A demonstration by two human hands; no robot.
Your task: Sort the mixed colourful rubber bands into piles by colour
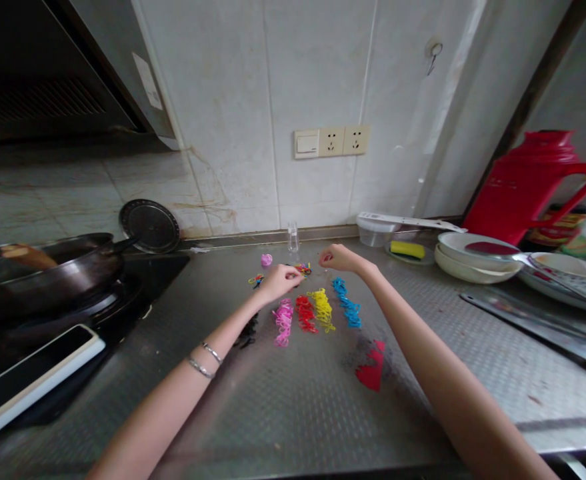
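My left hand point(279, 281) and right hand point(339, 257) are both out over the steel counter point(293, 400); embossed dot pattern, scuffed, a red smear on it near my right forearm; left fingers curled together at the mixed pile of small rubber bands point(303, 269), pinching at it, can't tell if anything is actually held; right fingers also curled shut just beside that pile, contents not visible. Sorted rows lie just in front of my hands: pink bands point(283, 321), red bands point(305, 314), yellow bands point(322, 309), blue bands point(347, 303); black bands point(247, 331) partly under my left forearm; a small pink clump point(266, 259) sits apart near the back edge. Two bangles point(205, 359) on my left wrist. Small clear bottle point(293, 238) at the wall. Left: gas stove point(123, 293) with a dark wok point(47, 267), round lid point(149, 225) leaning on the tile, a phone point(33, 380) at the stove's front edge. Right: red thermos jug point(527, 183), stacked bowls point(473, 257), yellow sponge point(407, 249), a knife point(537, 327). Back wall is stained white tile with a switch and double socket point(331, 141); range hood point(37, 73) top left.
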